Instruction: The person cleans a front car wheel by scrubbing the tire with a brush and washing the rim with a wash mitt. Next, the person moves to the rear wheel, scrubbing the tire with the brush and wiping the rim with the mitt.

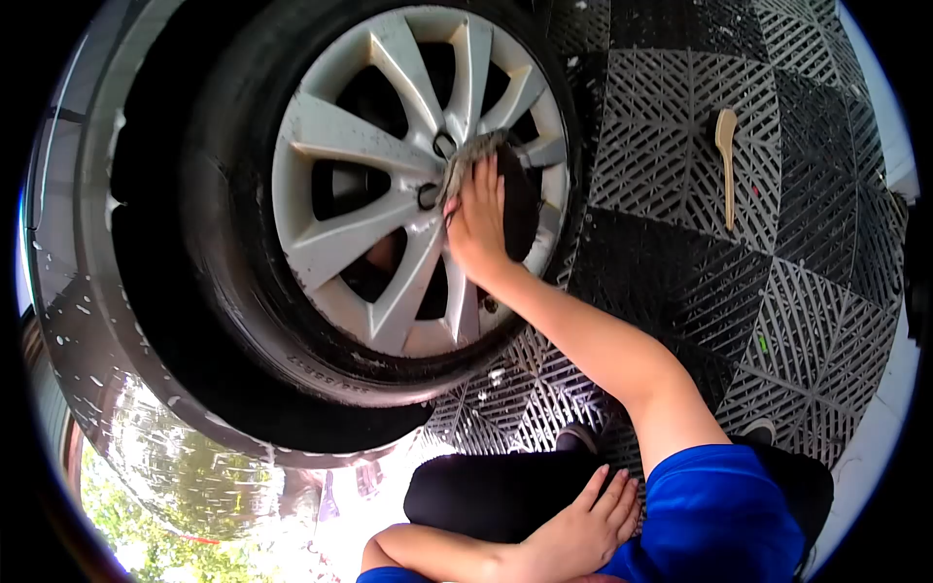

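My right hand (478, 216) presses a grey and black cleaning cloth (468, 160) against the spokes of a silver alloy wheel (330, 131), right by its hub. The cloth has a shaggy grey edge, and part of it is hidden under my fingers. Around the wheel runs a black tyre (267, 335), wet and streaked in places. My left hand (578, 525) lies over my black-trousered leg (476, 491), near my right blue sleeve, with its fingers stretched out and nothing in it.
A dark car body (92, 340) with white foam specks curves around the tyre at left. A beige long-handled tool (727, 160) lies on the black and grey grid floor tiles (826, 321) at right. My shoe (576, 437) shows below the wheel.
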Tool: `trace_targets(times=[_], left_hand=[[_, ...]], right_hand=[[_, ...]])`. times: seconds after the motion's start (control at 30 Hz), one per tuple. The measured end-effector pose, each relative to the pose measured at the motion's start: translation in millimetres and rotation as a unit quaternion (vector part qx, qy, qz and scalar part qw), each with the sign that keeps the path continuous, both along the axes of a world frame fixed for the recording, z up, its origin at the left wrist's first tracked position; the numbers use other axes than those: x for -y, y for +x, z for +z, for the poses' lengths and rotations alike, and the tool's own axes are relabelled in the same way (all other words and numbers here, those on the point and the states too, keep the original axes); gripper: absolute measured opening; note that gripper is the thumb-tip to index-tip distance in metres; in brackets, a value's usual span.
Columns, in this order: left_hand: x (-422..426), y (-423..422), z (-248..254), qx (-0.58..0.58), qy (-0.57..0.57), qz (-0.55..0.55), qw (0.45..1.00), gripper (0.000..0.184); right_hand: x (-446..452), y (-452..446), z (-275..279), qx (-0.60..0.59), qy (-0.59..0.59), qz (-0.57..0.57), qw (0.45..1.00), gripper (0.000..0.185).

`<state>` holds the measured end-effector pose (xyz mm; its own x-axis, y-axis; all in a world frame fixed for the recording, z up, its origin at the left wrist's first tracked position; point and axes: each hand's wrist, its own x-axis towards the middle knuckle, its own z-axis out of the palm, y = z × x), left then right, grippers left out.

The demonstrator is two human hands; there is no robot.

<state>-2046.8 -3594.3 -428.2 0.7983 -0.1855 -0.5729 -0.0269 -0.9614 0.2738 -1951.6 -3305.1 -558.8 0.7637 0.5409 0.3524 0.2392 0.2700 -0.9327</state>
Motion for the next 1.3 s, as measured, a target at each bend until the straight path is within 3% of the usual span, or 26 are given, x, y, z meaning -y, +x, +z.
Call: trace_targets(times=[0.1, 0.17, 0.23, 0.33, 0.47, 0.57, 0.77, 0.87, 1.0, 1.03, 1.07, 1.1, 1.17, 1.23, 1.27, 1.3], left_hand=[[0.3, -5.2, -3.3, -0.008, 0.012, 0.017, 1.000, 0.046], [-0.4, 8.4, 16.1, -0.037, 0.018, 0.018, 0.999, 0.047], [-1.9, 10.8, 18.9, -0.052, -0.001, 0.028, 0.998, 0.047], [-4.2, 17.5, 22.7, -0.054, 0.014, 0.018, 0.998, 0.046], [-2.6, 18.3, 10.9, -0.039, 0.012, 0.036, 0.999, 0.046], [-7.5, 26.8, 5.5, -0.019, 0.015, 0.003, 1.000, 0.045], [-3.1, 43.9, 6.9, -0.071, 0.010, -0.005, 0.997, 0.044], [-0.3, 42.9, -7.6, -0.097, -0.009, -0.001, 0.995, 0.042], [1.8, 48.0, -37.5, -0.074, 0.004, 0.021, 0.997, 0.037], [1.2, 52.4, -41.6, -0.063, 0.016, 0.021, 0.998, 0.037], [0.6, 57.3, -43.6, -0.063, 0.017, 0.020, 0.998, 0.037], [1.7, 61.8, -44.5, -0.057, 0.026, 0.026, 0.998, 0.038], [3.8, 66.2, -46.1, -0.048, 0.040, 0.033, 0.997, 0.038], [5.0, 65.4, -45.2, -0.006, 0.028, 0.048, 0.998, 0.038], [0.3, 67.4, -43.1, 0.016, -0.012, 0.061, 0.998, 0.038], [-1.4, 66.8, -43.5, 0.017, -0.005, 0.067, 0.998, 0.038]], right_hand=[[-37.8, 52.2, 14.8, 0.022, -0.025, -0.051, 0.998, 0.052], [-58.6, 88.4, 23.7, 0.041, 0.041, -0.112, 0.992, 0.052], [-70.8, 123.9, 30.2, 0.162, -0.005, -0.163, 0.973, 0.053], [-68.5, 148.7, 31.3, 0.258, 0.014, -0.148, 0.955, 0.051], [-40.2, 120.2, 25.0, 0.251, 0.016, -0.079, 0.965, 0.042], [-37.4, 99.3, 16.2, 0.138, 0.114, -0.042, 0.983, 0.035], [-58.7, 148.1, 25.6, 0.184, 0.082, -0.058, 0.978, 0.038], [-54.0, 115.4, 27.5, 0.030, 0.121, -0.090, 0.988, 0.038], [-42.2, 87.0, 17.7, -0.078, 0.185, -0.135, 0.970, 0.024], [-40.3, 91.1, 19.9, -0.203, 0.176, -0.079, 0.960, 0.019], [-36.2, 97.1, 23.0, -0.322, 0.165, -0.022, 0.932, 0.015], [-47.3, 109.4, 22.4, -0.321, 0.211, -0.104, 0.917, 0.022], [-64.3, 134.2, 29.4, -0.430, 0.319, -0.136, 0.834, 0.034], [-70.4, 157.1, 57.2, -0.362, 0.337, -0.101, 0.863, 0.043], [-63.5, 163.0, 77.2, -0.252, 0.319, -0.087, 0.909, 0.044], [-82.7, 161.5, 88.7, -0.295, 0.367, 0.068, 0.879, 0.052]])
